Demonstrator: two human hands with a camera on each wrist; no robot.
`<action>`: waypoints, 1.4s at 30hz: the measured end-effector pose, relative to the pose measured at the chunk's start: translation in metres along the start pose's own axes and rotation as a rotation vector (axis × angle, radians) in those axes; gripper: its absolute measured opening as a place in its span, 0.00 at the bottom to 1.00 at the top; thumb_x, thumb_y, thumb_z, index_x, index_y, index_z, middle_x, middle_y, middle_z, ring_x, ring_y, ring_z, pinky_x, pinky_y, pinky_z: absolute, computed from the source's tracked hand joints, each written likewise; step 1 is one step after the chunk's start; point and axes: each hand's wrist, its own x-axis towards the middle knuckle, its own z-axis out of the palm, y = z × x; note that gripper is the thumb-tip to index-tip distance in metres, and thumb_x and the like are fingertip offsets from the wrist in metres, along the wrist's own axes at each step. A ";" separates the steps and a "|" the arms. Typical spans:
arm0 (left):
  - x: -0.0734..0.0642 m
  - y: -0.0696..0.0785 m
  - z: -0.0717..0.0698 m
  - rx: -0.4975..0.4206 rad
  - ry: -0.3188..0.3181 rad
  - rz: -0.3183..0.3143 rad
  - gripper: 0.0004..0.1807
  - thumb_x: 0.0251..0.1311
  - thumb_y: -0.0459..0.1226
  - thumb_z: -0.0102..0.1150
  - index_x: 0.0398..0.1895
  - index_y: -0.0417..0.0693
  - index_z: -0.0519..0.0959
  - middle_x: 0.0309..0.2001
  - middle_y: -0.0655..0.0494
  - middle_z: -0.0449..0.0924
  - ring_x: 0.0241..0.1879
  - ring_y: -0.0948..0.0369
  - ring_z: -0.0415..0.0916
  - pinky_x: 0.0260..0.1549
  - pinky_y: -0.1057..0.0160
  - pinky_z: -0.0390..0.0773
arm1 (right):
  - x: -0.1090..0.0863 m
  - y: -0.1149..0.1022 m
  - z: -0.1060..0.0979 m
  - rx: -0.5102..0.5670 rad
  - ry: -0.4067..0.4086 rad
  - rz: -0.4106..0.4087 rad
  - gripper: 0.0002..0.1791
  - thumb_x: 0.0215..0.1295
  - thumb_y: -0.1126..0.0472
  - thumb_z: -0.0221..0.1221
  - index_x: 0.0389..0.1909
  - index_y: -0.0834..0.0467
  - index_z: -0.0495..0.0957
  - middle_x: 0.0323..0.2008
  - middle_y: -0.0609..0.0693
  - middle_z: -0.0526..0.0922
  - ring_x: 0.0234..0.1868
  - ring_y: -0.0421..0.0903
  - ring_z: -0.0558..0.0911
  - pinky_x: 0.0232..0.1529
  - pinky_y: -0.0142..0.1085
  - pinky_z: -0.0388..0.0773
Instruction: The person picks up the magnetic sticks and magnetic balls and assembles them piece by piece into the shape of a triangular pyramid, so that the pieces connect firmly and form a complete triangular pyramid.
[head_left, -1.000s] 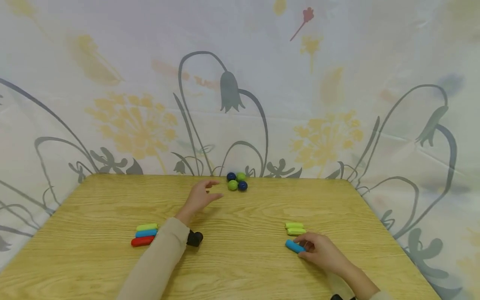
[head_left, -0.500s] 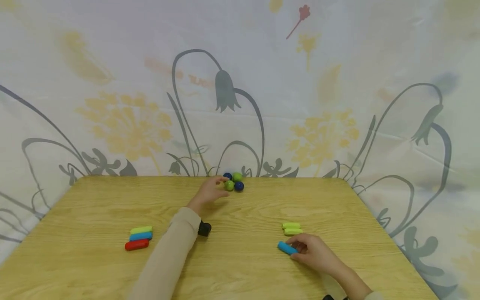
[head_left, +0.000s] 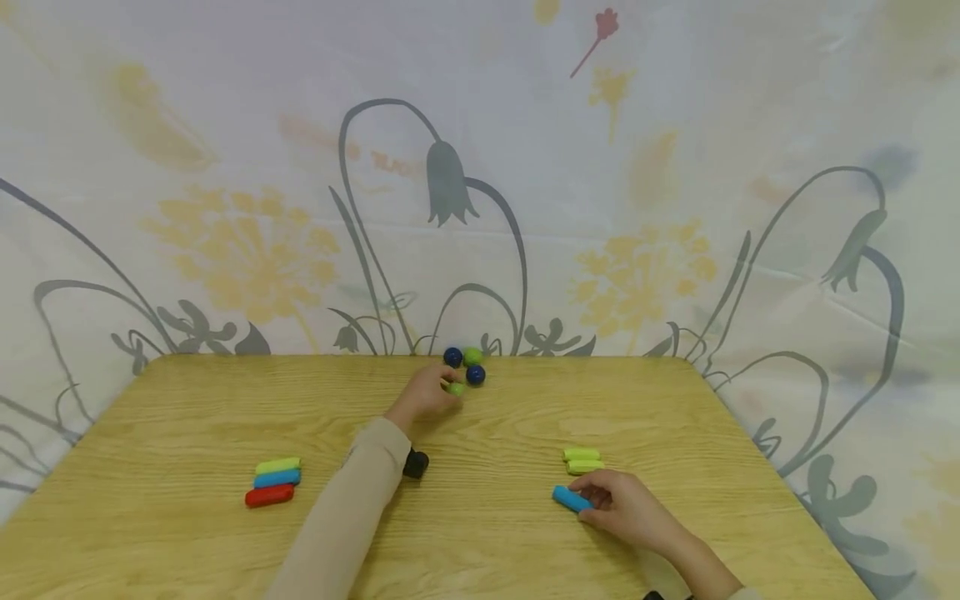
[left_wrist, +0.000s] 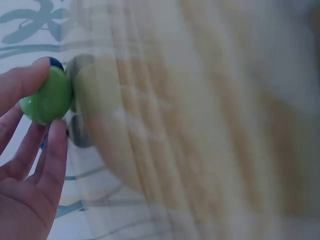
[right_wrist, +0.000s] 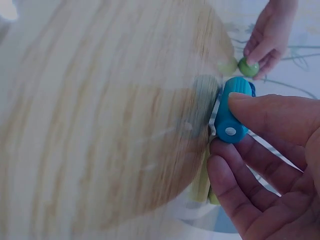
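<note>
My left hand [head_left: 427, 394] pinches a green ball [head_left: 457, 389] near the far edge of the counter [head_left: 495, 517], close to two dark blue balls [head_left: 476, 375]. My right hand [head_left: 626, 508] has its grip pinching a short blue stick [head_left: 571, 498], near two yellow-green sticks [head_left: 585, 467]. I see a red stick [head_left: 269, 496] lying left.

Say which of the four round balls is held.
The nearer glossy green ball, pinched by the left hand; the farther green ball and two dark-blue balls sit unheld.
</note>
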 end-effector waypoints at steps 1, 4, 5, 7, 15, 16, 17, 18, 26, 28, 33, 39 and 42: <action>-0.004 0.000 0.000 -0.019 -0.012 -0.006 0.17 0.50 0.31 0.67 0.46 0.42 0.80 0.47 0.48 0.76 0.47 0.51 0.72 0.43 0.55 0.74 | 0.000 -0.001 0.000 -0.001 0.002 -0.001 0.15 0.55 0.65 0.66 0.43 0.63 0.79 0.33 0.46 0.78 0.32 0.38 0.76 0.31 0.32 0.75; -0.016 0.002 0.001 -0.063 -0.044 -0.021 0.16 0.51 0.31 0.65 0.46 0.44 0.79 0.45 0.52 0.75 0.46 0.53 0.72 0.41 0.56 0.74 | 0.001 -0.003 0.002 0.005 0.003 0.002 0.15 0.55 0.65 0.66 0.43 0.63 0.79 0.34 0.47 0.79 0.32 0.38 0.76 0.31 0.32 0.74; -0.020 0.002 0.002 -0.070 -0.053 -0.021 0.16 0.52 0.31 0.65 0.46 0.44 0.79 0.46 0.52 0.76 0.46 0.53 0.72 0.41 0.57 0.74 | 0.001 -0.003 0.002 0.006 0.004 0.003 0.15 0.55 0.65 0.66 0.43 0.63 0.79 0.34 0.47 0.79 0.32 0.38 0.76 0.31 0.32 0.75; -0.027 0.004 0.004 -0.075 -0.072 -0.007 0.16 0.52 0.31 0.65 0.46 0.43 0.79 0.46 0.53 0.76 0.46 0.52 0.72 0.41 0.56 0.74 | 0.001 -0.003 0.003 0.008 0.006 0.004 0.15 0.55 0.64 0.66 0.43 0.63 0.79 0.34 0.47 0.79 0.32 0.38 0.76 0.31 0.32 0.75; -0.045 0.011 0.014 -0.122 -0.145 0.071 0.16 0.52 0.31 0.66 0.46 0.41 0.79 0.45 0.51 0.76 0.44 0.52 0.75 0.39 0.61 0.76 | 0.001 -0.004 0.005 -0.009 0.024 0.008 0.16 0.54 0.64 0.66 0.44 0.64 0.79 0.35 0.48 0.79 0.33 0.39 0.76 0.31 0.32 0.75; -0.047 0.012 0.015 -0.134 -0.147 0.080 0.16 0.52 0.31 0.67 0.46 0.40 0.79 0.45 0.51 0.76 0.43 0.52 0.75 0.38 0.62 0.76 | 0.002 -0.005 0.006 -0.014 0.028 0.008 0.16 0.54 0.64 0.66 0.44 0.64 0.79 0.34 0.47 0.79 0.33 0.38 0.76 0.31 0.31 0.75; -0.048 0.013 0.017 -0.154 -0.150 0.081 0.17 0.51 0.31 0.67 0.46 0.40 0.79 0.44 0.51 0.76 0.42 0.53 0.76 0.37 0.62 0.76 | 0.003 -0.005 0.006 -0.017 0.030 0.007 0.16 0.54 0.64 0.66 0.44 0.64 0.79 0.34 0.47 0.79 0.33 0.39 0.76 0.31 0.32 0.75; -0.051 0.014 0.018 -0.170 -0.152 0.082 0.17 0.51 0.31 0.67 0.46 0.40 0.79 0.43 0.51 0.76 0.42 0.53 0.76 0.37 0.63 0.77 | 0.004 -0.006 0.007 -0.019 0.030 0.008 0.16 0.54 0.64 0.66 0.44 0.64 0.79 0.34 0.47 0.79 0.33 0.38 0.76 0.31 0.31 0.75; -0.071 0.022 0.030 -0.212 -0.185 0.074 0.17 0.52 0.31 0.67 0.46 0.40 0.79 0.46 0.50 0.75 0.43 0.53 0.76 0.38 0.63 0.76 | 0.013 -0.009 0.016 -0.017 0.014 -0.008 0.15 0.54 0.65 0.66 0.44 0.64 0.79 0.35 0.47 0.79 0.32 0.38 0.76 0.31 0.32 0.75; -0.075 0.024 0.032 -0.220 -0.193 0.079 0.17 0.51 0.31 0.67 0.46 0.40 0.79 0.46 0.50 0.75 0.43 0.53 0.76 0.38 0.63 0.76 | 0.016 -0.011 0.017 -0.016 0.009 -0.016 0.15 0.55 0.65 0.66 0.44 0.64 0.79 0.35 0.47 0.80 0.33 0.38 0.76 0.31 0.32 0.75; -0.082 0.031 0.037 -0.207 -0.220 0.103 0.16 0.52 0.31 0.67 0.46 0.40 0.79 0.44 0.53 0.76 0.43 0.53 0.76 0.38 0.64 0.76 | 0.021 -0.016 0.019 -0.016 0.010 -0.026 0.15 0.55 0.65 0.65 0.43 0.64 0.79 0.35 0.47 0.80 0.33 0.39 0.77 0.31 0.32 0.75; -0.089 0.040 0.043 -0.205 -0.246 0.082 0.16 0.51 0.31 0.67 0.45 0.42 0.80 0.43 0.55 0.77 0.43 0.55 0.76 0.40 0.62 0.75 | 0.024 -0.022 0.023 -0.014 0.020 -0.038 0.14 0.55 0.65 0.65 0.43 0.64 0.79 0.35 0.47 0.80 0.33 0.39 0.77 0.32 0.31 0.75; -0.092 0.043 0.043 -0.211 -0.256 0.080 0.15 0.51 0.31 0.67 0.45 0.41 0.80 0.42 0.55 0.77 0.43 0.54 0.76 0.40 0.62 0.75 | 0.027 -0.024 0.026 -0.013 0.019 -0.043 0.14 0.55 0.65 0.65 0.43 0.64 0.79 0.35 0.47 0.80 0.33 0.39 0.77 0.32 0.31 0.75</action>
